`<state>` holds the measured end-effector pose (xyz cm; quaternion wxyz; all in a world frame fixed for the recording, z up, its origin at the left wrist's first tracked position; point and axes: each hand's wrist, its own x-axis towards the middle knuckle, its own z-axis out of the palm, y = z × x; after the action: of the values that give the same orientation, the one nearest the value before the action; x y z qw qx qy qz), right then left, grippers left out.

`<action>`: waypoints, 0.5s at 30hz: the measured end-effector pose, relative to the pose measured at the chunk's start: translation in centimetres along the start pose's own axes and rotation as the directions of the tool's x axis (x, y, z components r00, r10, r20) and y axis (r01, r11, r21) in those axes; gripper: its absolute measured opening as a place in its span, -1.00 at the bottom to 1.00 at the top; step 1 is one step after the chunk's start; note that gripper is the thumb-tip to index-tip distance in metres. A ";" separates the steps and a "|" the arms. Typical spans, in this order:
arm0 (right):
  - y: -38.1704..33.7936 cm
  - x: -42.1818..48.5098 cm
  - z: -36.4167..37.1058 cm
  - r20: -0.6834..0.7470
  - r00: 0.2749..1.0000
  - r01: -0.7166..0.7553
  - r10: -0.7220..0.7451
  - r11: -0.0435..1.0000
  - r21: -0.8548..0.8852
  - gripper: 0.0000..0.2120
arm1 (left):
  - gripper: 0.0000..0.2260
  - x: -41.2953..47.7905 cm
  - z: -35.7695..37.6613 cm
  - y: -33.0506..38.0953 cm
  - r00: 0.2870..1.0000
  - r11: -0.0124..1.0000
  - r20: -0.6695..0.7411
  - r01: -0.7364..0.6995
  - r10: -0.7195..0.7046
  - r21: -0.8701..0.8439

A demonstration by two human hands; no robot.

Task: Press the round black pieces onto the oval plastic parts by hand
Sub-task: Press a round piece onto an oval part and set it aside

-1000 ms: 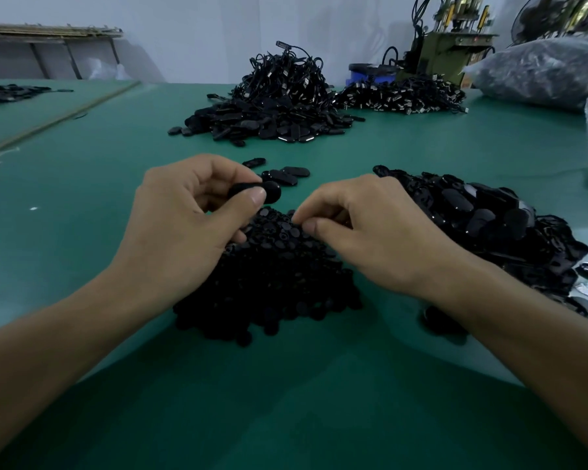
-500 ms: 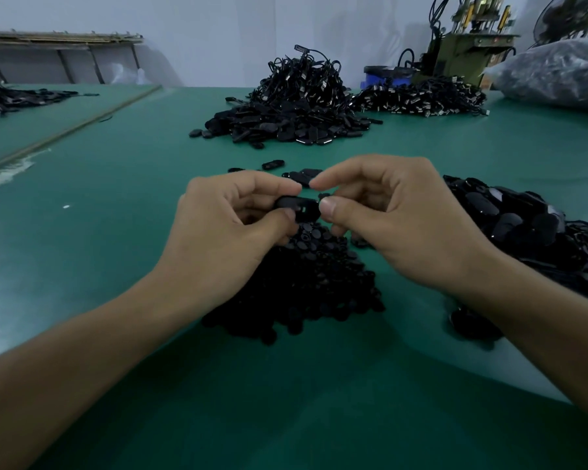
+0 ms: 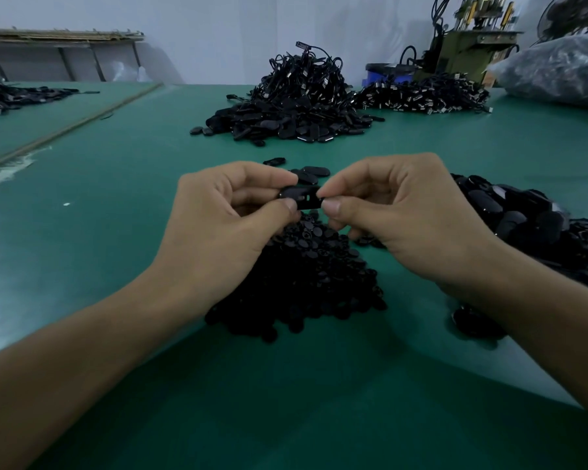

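From my seat the green bench (image 3: 116, 205) looks pretty crowded. A heap of small round black pieces (image 3: 306, 279) sits right below the wrists. A pile of glossy black oval plastic parts (image 3: 523, 215) lies off to the right, partly hidden by the right forearm. A bigger mound of black corded parts (image 3: 296, 100) is further back, near an olive-green machine (image 3: 469, 52).

Both hands hover just above the round heap, knuckles up. The left hand (image 3: 224, 225) pinches one end of a single black oval part (image 3: 301, 196) between thumb and forefinger, and the right hand (image 3: 404, 218) pinches the other end. Can't tell if a round piece is under those fingertips.
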<state>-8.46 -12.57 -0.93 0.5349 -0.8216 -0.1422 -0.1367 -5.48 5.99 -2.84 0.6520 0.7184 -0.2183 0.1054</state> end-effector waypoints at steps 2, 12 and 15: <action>-0.1 0.0 -0.1 -0.018 1.000 -0.008 0.008 1.000 0.010 -0.85 | -0.78 -0.1 0.0 0.1 1.000 1.000 0.008 0.005 -0.005 -0.013; -0.4 -0.1 0.0 -0.058 0.998 -0.011 0.009 0.999 -0.030 -0.77 | -0.79 -0.2 0.1 0.4 0.999 0.998 0.044 -0.026 0.028 -0.053; -0.4 -0.2 0.0 -0.070 0.998 -0.003 0.000 0.999 -0.042 -0.72 | -0.80 -0.2 0.1 0.3 0.999 0.998 0.043 -0.020 0.023 -0.053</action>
<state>-8.76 -12.44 -0.67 0.5221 -0.8275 -0.1200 -0.1680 -5.86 5.88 -2.65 0.6646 0.7008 -0.2428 0.0910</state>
